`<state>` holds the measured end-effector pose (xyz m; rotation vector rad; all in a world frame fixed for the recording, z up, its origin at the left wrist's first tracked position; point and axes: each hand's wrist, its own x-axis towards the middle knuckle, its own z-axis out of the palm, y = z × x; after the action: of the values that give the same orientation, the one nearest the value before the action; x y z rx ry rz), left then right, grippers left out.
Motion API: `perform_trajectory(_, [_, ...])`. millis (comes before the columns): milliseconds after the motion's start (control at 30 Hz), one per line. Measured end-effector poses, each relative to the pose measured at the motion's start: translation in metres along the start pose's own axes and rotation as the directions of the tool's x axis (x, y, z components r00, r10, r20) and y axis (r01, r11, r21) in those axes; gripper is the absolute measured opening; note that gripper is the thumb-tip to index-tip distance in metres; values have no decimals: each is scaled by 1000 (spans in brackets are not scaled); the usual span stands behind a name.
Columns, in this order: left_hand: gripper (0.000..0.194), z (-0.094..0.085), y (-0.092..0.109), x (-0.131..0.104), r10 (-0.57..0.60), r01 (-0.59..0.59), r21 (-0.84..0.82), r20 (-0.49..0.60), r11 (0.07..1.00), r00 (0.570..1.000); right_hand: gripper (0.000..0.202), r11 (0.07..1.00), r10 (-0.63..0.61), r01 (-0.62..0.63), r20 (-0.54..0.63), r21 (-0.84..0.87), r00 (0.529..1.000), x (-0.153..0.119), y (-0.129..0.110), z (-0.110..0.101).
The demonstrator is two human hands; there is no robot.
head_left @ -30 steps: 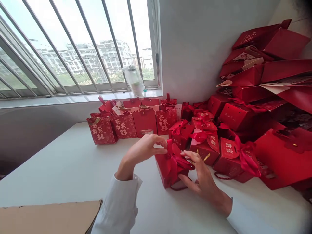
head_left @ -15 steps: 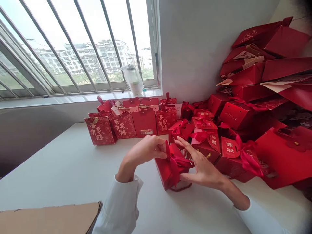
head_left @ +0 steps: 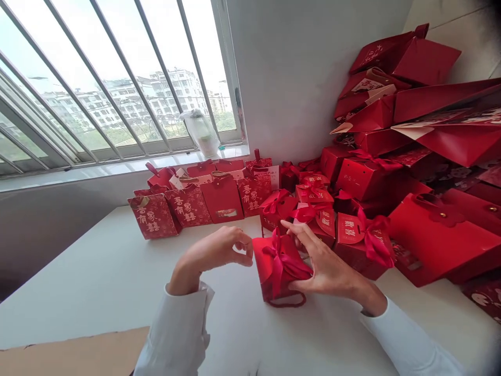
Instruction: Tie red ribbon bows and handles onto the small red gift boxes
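A small red gift box point(head_left: 264, 261), its lid tied with a red ribbon bow point(head_left: 278, 258), sits on the white table in front of me. A dark red cord handle point(head_left: 291, 302) hangs in a loop at its near side. My right hand point(head_left: 321, 263) grips the box from the right, thumb at the near side and fingers at the far side. Just left of the box is my left hand point(head_left: 225, 248), bent at the wrist. Its fingers are curled, with a small gap to the thumb, and nothing shows between them.
Several tied red boxes point(head_left: 348, 232) crowd the table behind and right of my right hand. Red paper gift bags point(head_left: 188, 206) stand along the wall. More bags are piled high point(head_left: 426, 60) at right. Brown cardboard point(head_left: 78, 352) lies front left. A plastic-wrapped cup point(head_left: 203, 133) stands on the sill.
My left hand has let go of the ribbon and drawn back left of the box. My right hand stays around the box. The view has shifted slightly right.
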<state>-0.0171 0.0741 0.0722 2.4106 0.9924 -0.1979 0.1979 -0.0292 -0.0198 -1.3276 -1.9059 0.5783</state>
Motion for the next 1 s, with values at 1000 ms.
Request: perform_trajectory(1000, [16, -1, -14, 4, -58, 67, -107, 82, 992, 995, 94, 996, -80, 77, -75, -47, 994, -2, 16, 9])
